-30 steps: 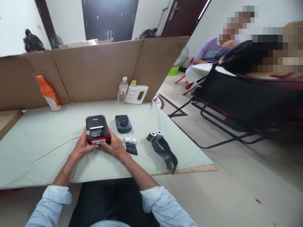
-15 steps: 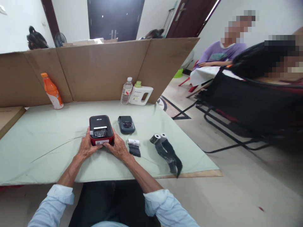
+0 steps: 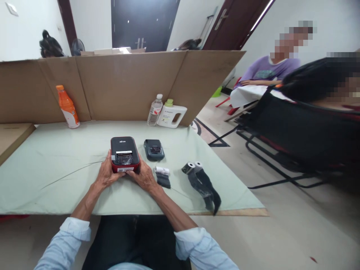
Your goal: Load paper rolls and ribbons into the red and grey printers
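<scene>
A black-topped label printer with red sides (image 3: 123,148) is gripped between my two hands above the near middle of the table. My left hand (image 3: 106,170) closes on its left side, and my right hand (image 3: 144,174) on its right, with both thumbs at the front edge by a white sticker. Just right of it lies a smaller dark printer (image 3: 154,150). Nearer me is a small white paper roll (image 3: 162,171) with a black strip. Farther right, two rolls (image 3: 191,165) trail long dark strips (image 3: 208,193) toward the table's front edge.
A cardboard screen (image 3: 126,86) stands along the table's back. Before it are an orange bottle (image 3: 68,108), a clear water bottle (image 3: 155,110) and a white jug (image 3: 170,116). A cardboard box (image 3: 17,137) lies at left. To the right are a black folding chair (image 3: 295,123) and a seated person (image 3: 264,71).
The whole view has shifted a little, so things sit slightly farther right. Both hands keep their hold on the printer, and nothing on the table has visibly moved.
</scene>
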Demonstrator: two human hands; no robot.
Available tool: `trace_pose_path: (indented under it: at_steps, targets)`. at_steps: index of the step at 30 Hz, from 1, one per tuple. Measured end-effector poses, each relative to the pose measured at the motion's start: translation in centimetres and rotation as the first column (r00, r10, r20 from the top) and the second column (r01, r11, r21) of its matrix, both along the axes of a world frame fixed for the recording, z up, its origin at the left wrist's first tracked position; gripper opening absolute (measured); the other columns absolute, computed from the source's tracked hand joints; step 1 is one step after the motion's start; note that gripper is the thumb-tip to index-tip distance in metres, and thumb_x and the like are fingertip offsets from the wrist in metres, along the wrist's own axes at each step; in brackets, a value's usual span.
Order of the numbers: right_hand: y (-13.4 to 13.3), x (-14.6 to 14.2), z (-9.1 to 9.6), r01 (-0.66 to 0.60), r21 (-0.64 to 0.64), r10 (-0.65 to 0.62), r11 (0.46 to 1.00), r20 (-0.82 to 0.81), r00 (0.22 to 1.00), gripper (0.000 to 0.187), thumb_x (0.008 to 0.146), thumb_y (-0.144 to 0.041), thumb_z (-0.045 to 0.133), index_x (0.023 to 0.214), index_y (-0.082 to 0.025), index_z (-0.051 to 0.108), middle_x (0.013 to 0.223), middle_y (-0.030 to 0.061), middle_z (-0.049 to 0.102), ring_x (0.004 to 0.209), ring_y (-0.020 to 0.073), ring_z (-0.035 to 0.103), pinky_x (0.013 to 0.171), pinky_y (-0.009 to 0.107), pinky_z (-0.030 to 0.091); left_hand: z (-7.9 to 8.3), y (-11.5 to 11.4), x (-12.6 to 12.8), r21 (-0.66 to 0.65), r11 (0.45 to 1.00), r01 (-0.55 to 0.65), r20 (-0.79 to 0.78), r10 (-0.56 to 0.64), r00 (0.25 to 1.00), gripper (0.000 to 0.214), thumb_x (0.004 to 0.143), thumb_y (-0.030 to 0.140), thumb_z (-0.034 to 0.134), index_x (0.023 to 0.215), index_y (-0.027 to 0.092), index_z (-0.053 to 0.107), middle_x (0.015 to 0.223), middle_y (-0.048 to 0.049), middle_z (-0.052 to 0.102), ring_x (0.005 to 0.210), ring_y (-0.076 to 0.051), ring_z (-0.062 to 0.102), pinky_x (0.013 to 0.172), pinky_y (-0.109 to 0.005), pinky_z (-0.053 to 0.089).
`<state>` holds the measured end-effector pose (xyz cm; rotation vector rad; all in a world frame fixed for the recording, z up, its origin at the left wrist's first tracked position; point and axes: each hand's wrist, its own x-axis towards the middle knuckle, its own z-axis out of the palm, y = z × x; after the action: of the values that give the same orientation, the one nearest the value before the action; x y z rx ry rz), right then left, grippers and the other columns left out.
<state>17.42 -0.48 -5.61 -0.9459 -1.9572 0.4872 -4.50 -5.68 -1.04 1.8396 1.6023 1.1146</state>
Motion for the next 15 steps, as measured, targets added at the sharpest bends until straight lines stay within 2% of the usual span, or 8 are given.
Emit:
trace_pose_path:
  at_steps: [5,8,11,15]
  targets:
    - [-0.4,0.0,1.0,-0.027,-0.073,0.026,0.997,-0.008,1.0,0.092,0.094,-0.054,0.072,0.168,-0.022,0.028,0.157,0.0193,0.058,0.142,0.0348,0.061,0.114,0.054,0.054,0.3,-0.2,-0.1,-0.019,1.0,0.0,0.021,0.001,1.0,0.131,0.071,0.041,0.091,0.172,0.022,0.01,0.15,-0.0193,0.063,0.136,-0.041,0.062,0.113,-0.058,0.052]
    - [-0.6,-0.8,2.3,-0.062,-0.105,0.063,0.993,0.011,0.998,0.094,0.095,-0.051,0.072,0.17,-0.022,0.023,0.154,0.0186,0.062,0.138,0.0357,0.063,0.111,0.055,0.056,1.2,-0.6,-1.2,0.007,1.0,0.006,0.052,-0.006,0.999,0.128,0.072,0.041,0.091,0.172,0.023,0.014,0.151,-0.0174,0.062,0.139,-0.04,0.061,0.115,-0.056,0.051]
    - [-0.5,-3.2,3.9,-0.136,-0.139,0.142,0.981,0.037,0.989,0.095,0.096,-0.049,0.07,0.171,-0.02,0.02,0.156,0.0195,0.059,0.141,0.0367,0.061,0.113,0.055,0.054,2.6,-1.3,-3.8,0.048,0.999,0.004,0.086,-0.008,0.996,0.125,0.071,0.042,0.091,0.171,0.023,0.017,0.158,-0.017,0.056,0.144,-0.038,0.057,0.121,-0.054,0.047]
    - [-0.1,-8.3,5.9,-0.264,-0.225,0.281,0.938,0.048,0.959,0.098,0.097,-0.047,0.071,0.171,-0.017,0.015,0.164,0.0218,0.049,0.149,0.037,0.052,0.121,0.055,0.045,4.4,-2.2,-8.6,0.071,0.997,-0.023,0.116,0.015,0.993,0.121,0.07,0.047,0.092,0.168,0.023,0.025,0.162,-0.0175,0.051,0.146,-0.038,0.055,0.124,-0.055,0.045]
